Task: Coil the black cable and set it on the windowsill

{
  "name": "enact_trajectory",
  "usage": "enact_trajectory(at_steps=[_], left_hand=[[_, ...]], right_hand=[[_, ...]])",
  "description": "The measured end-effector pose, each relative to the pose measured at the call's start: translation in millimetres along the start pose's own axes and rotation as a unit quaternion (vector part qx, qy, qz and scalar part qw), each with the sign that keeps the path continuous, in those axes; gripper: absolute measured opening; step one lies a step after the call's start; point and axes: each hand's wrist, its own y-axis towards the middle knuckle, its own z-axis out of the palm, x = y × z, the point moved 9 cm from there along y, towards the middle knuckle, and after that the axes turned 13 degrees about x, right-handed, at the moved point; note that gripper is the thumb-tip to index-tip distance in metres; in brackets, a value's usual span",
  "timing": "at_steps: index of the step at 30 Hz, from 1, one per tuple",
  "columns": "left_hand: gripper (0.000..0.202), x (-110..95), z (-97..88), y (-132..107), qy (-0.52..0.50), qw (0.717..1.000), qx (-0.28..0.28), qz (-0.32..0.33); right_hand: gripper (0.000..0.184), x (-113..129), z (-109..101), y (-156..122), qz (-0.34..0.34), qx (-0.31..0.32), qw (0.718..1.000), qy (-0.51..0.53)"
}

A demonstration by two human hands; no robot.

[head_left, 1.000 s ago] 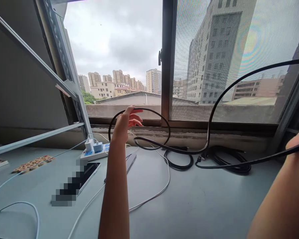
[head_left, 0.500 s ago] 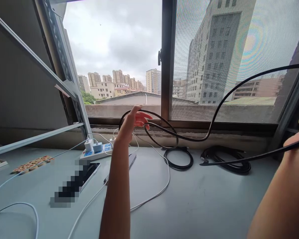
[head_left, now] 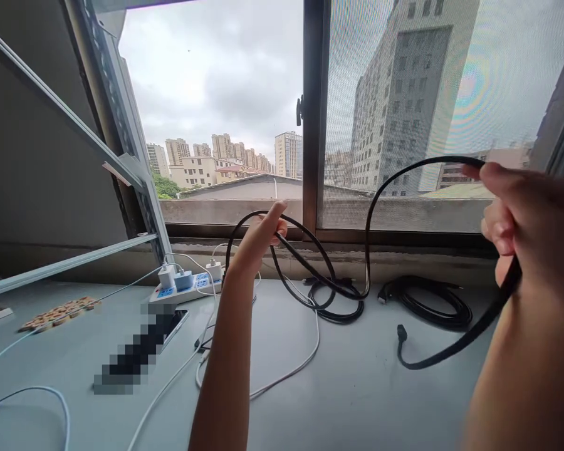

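Observation:
A black cable (head_left: 368,235) runs between my two hands above the grey table (head_left: 338,388). My left hand (head_left: 267,232) is closed round the cable, which hangs from it in loose loops before the window. At the right, my right hand (head_left: 512,213) grips the same cable, thumb on top. From below that hand the cable's free end curves down over the table and finishes in a black plug (head_left: 402,333). Beneath the loops lies a coiled black cable (head_left: 345,316), partly hidden by them. Another coiled black cable (head_left: 432,300) rests farther right.
A white power strip (head_left: 200,285) with plugged-in chargers stands at the back left. Near it lie a phone (head_left: 176,329), partly pixelated, and a patterned brown item (head_left: 59,314). White cords (head_left: 282,379) cross the table. A metal frame (head_left: 68,264) rises on the left.
My right hand has come in from the right edge, moving left with the cable. My left hand has closed round the loops. The free plug end now swings lower.

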Motion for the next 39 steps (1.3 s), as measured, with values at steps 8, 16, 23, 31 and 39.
enact_trajectory(at_steps=[8, 16, 23, 31, 39], left_hand=[[0.054, -13.0, 15.8, 0.1, -0.050, 0.995, -0.077, 0.043], [0.053, -8.3, 31.0, 0.8, -0.054, 0.988, -0.142, 0.028], [0.054, 1.6, 24.5, -0.4, -0.055, 0.979, -0.194, 0.003], [0.044, -1.0, 41.3, -2.8, -0.261, 0.951, -0.164, 0.015], [0.054, 9.1, 74.1, 16.1, -0.227, 0.970, 0.087, -0.003]], right_hand=[[0.031, 5.4, 67.8, -10.5, -0.023, 0.203, 0.979, 0.002], [0.038, 24.2, 126.4, -36.3, -0.093, 0.361, 0.928, -0.022], [0.040, 12.7, 138.8, -42.8, -0.104, 0.381, 0.915, -0.079], [0.025, 10.4, 142.0, -49.0, -0.028, 0.460, 0.887, 0.039], [0.026, -6.4, 114.4, -23.1, -0.036, 0.348, 0.937, -0.011]])
